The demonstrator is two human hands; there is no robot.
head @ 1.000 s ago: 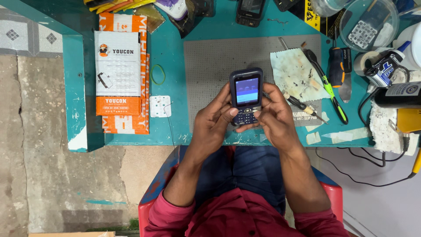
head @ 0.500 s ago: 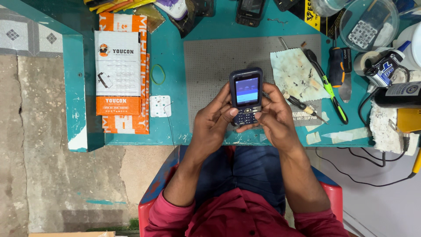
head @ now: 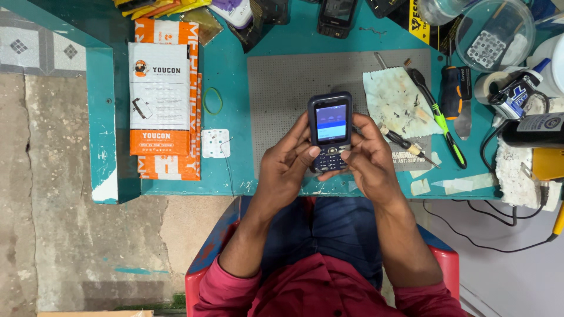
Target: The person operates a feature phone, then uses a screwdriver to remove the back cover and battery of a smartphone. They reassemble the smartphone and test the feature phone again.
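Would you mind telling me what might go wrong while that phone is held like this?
Both hands, left hand and right hand, hold the phone above the table's front edge, so a slip could drop it toward the lap. Setting it down carelessly might land it on the screwdriver beside the right hand.

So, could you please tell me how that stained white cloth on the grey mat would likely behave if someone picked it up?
The stained white cloth lies flat with frayed, wavy edges, so it would probably droop limply. It looks thin, so likely very light. The green-handled screwdriver seems to overlap its right edge and might shift if the cloth is pulled.
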